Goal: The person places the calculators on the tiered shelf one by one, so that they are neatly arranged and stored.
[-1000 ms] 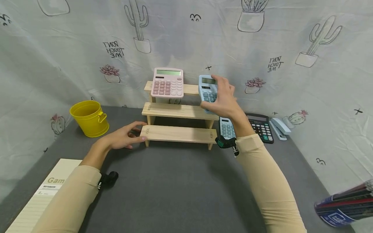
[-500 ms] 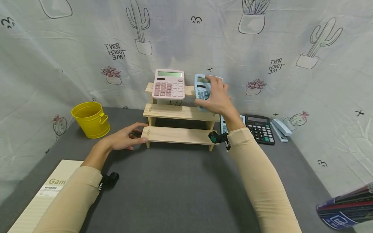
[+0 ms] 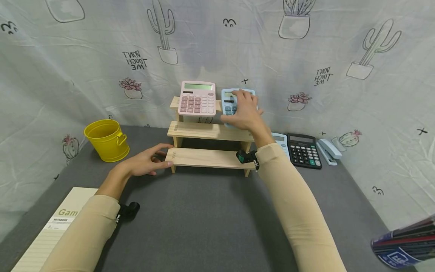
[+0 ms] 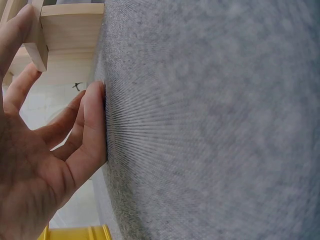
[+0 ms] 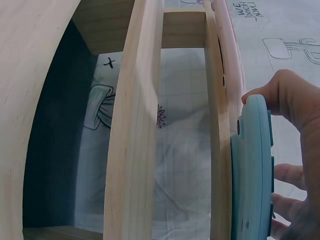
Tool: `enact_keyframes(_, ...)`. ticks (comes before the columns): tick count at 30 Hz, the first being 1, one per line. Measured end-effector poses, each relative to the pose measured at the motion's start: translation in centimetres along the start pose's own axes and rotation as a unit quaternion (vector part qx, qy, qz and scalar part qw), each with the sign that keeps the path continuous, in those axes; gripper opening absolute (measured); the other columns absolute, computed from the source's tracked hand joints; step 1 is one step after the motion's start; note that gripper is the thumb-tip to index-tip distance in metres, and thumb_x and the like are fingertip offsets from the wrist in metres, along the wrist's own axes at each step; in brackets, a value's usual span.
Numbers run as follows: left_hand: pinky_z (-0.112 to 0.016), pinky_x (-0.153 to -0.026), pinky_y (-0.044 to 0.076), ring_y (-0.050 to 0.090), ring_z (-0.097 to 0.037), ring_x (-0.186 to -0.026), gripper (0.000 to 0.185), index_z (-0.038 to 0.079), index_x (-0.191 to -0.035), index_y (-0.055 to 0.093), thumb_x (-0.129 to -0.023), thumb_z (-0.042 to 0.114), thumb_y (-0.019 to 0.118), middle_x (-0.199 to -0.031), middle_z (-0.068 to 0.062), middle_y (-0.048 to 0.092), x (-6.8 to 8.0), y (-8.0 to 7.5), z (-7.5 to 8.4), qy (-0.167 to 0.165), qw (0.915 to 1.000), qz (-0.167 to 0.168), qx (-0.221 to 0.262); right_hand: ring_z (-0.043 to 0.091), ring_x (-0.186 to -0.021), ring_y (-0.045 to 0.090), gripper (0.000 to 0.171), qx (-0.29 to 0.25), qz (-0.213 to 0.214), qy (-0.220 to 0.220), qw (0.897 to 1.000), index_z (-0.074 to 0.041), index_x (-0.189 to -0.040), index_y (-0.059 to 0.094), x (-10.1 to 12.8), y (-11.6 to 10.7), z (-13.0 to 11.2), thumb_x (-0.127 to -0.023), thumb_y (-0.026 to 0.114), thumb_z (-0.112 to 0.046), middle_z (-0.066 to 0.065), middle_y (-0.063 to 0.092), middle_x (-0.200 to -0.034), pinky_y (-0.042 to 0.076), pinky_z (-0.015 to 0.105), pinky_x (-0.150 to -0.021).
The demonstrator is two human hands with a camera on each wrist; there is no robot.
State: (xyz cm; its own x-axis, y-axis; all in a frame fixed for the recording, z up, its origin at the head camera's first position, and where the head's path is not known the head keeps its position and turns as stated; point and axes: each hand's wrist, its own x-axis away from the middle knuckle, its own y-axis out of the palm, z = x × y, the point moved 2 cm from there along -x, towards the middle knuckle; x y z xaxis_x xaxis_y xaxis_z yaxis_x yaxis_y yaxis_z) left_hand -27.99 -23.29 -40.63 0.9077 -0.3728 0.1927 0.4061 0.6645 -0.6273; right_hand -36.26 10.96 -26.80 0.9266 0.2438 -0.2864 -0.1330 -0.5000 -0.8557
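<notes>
My right hand (image 3: 244, 111) grips a light blue calculator (image 3: 228, 108) by its sides, thumb low and fingers over the upper part. It stands tilted at the right of the top step, just beside a pink calculator (image 3: 197, 98) that leans there. In the right wrist view, the blue calculator (image 5: 252, 175) is edge-on against the wooden top board. My left hand (image 3: 144, 161) holds the left end of the bottom step of the three-tier wooden stand (image 3: 207, 158) between thumb and index finger. In the left wrist view, its other fingers (image 4: 90, 125) rest on the grey tabletop.
Right of the stand lie another blue calculator (image 3: 280, 140), partly hidden by my arm, a black calculator (image 3: 304, 151) and a light blue stapler (image 3: 329, 151). A yellow bucket (image 3: 107, 141) stands left, a notebook (image 3: 56, 226) lies front left, and a pencil holder (image 3: 397, 245) is front right.
My right hand has carried the light blue calculator leftward along the top step, closer to the pink one. The left hand stays at the stand's end.
</notes>
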Motion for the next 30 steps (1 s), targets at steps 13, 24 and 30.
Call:
enact_keyframes(13, -0.043, -0.080, 0.061, 0.052, -0.046, -0.131, 0.078, 0.030, -0.161, 0.024, -0.098, 0.052, 0.067, -0.161, -0.026, 0.028, 0.0, -0.1, 0.1, 0.003, 1.0000, 0.007, 0.000, 0.032, -0.158, 0.008, 0.089, 0.005, -0.029, 0.024, 0.999, -0.024, -0.157, 0.040, -1.5, 0.1, -0.3, -0.084, 0.078, -0.058, -0.002, 0.009, -0.174, 0.015, 0.078, -0.113)
enact_keyframes(24, -0.043, -0.080, 0.061, 0.050, -0.047, -0.132, 0.078, 0.032, -0.160, 0.025, -0.098, 0.052, 0.067, -0.161, -0.026, 0.028, -0.1, 0.1, 0.0, -0.001, 1.0000, 0.001, 0.003, 0.041, -0.158, -0.003, 0.100, -0.004, -0.124, -0.042, 0.991, -0.014, -0.162, 0.031, -1.6, -1.3, 0.9, -0.084, 0.084, -0.048, 0.015, 0.000, -0.173, 0.005, 0.060, -0.126)
enact_keyframes(30, -0.044, -0.080, 0.061, 0.051, -0.047, -0.131, 0.080, 0.030, -0.161, 0.024, -0.098, 0.052, 0.067, -0.161, -0.026, 0.027, 0.0, 0.0, 0.2, -0.003, 1.0000, 0.000, 0.003, 0.038, -0.158, 0.004, 0.105, -0.025, -0.090, -0.037, 0.995, -0.019, -0.162, 0.031, -1.6, -1.0, 1.2, -0.080, 0.088, -0.049, 0.010, 0.006, -0.173, 0.016, 0.060, -0.124)
